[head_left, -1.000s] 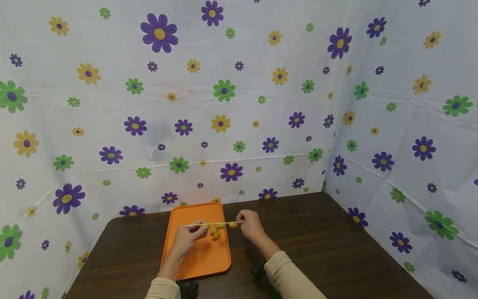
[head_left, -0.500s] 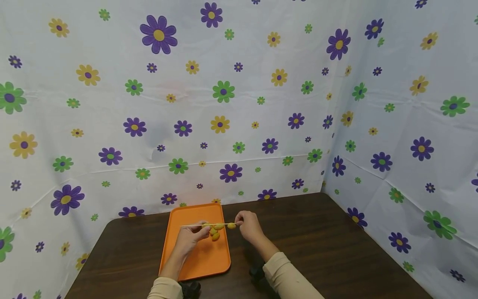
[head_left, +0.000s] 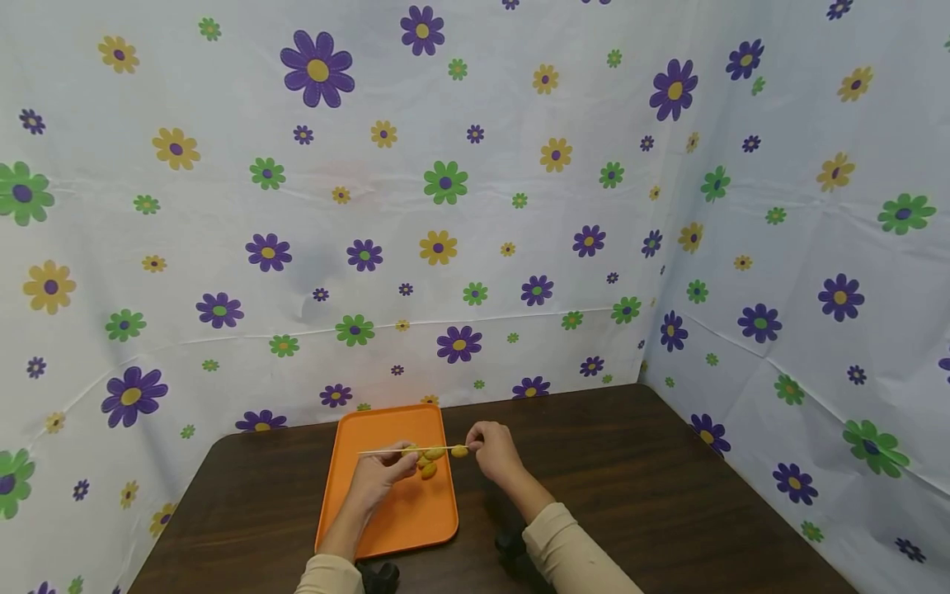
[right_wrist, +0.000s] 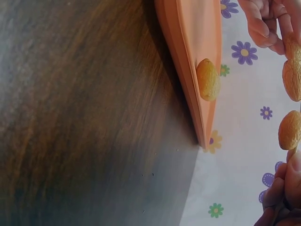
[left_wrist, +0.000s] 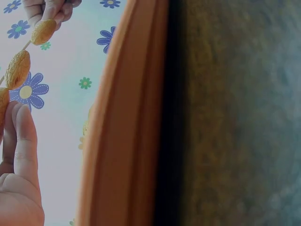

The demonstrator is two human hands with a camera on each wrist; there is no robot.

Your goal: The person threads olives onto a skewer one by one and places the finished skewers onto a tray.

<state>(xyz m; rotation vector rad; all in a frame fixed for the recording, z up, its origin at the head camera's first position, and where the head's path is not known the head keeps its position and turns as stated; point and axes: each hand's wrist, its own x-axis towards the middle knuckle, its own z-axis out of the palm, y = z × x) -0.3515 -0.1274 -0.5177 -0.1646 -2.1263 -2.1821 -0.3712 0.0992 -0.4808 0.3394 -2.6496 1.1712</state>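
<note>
Between the hands a thin wooden skewer (head_left: pixel 369 451) runs nearly level over the tray's right side. Threaded on it are wrinkled, oval yellow fruits, date-like in look, with one fruit (left_wrist: pixel 18 69) in the middle and another fruit (right_wrist: pixel 290 130) close to the right hand. The left hand (head_left: pixel 376 474) pinches the leftmost threaded fruit, and the skewer's bare end sticks out past it to the left. With thumb and fingertips, the right hand (head_left: pixel 495 450) grips the skewer's right end, hiding its tip.
Under the left hand lies an orange tray (head_left: pixel 404 516) on the dark wooden table (head_left: pixel 594 470). A few loose yellow fruits, including one fruit (head_left: pixel 428 471), rest at its right side. A flower-printed cloth (head_left: pixel 475 206) rises behind the table and along the right.
Both hands keep their hold. The skewer and hands have dipped very slightly, and the skewer's left end sits a touch lower than before.
</note>
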